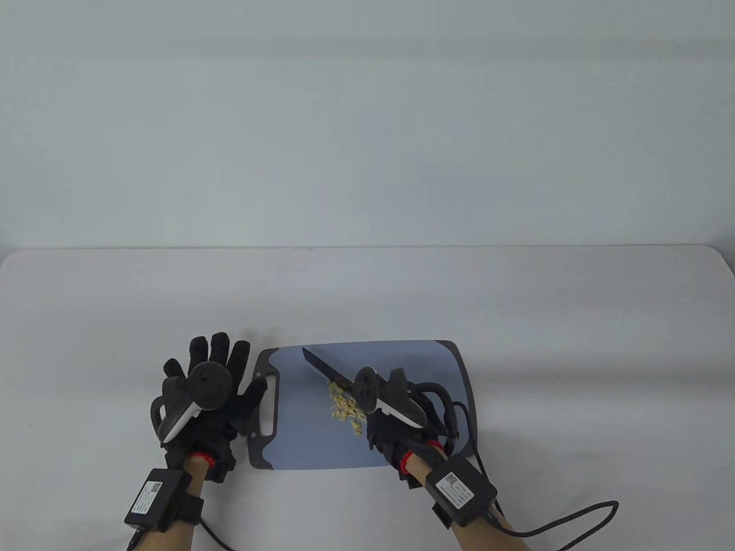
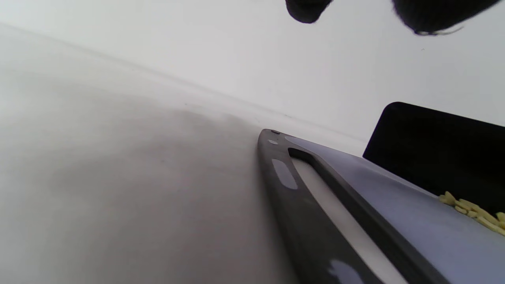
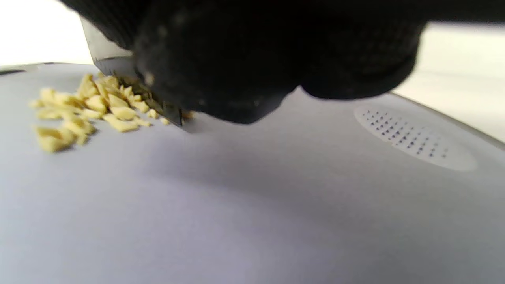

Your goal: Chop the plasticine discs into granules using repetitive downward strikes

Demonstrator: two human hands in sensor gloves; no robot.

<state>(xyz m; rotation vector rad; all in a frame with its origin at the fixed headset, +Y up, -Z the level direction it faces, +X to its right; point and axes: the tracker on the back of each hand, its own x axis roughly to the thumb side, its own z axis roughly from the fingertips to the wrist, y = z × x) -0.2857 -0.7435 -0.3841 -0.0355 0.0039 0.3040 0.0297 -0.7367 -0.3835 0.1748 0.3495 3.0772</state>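
Plasticine granules point(image 1: 346, 408) — one loose pale-yellow heap, too many and too small to count — lie on the single cutting board point(image 1: 402, 447), just left of the right hand point(image 1: 396, 427). That hand grips one dark knife point(image 1: 324, 367); its handle is hidden under the glove. The right wrist view alone shows the blade's edge down among the bits. One left hand point(image 1: 209, 396) rests flat with fingers spread, beside the board's handle end — only two fingertips point(image 2: 307, 10) show in its own view.
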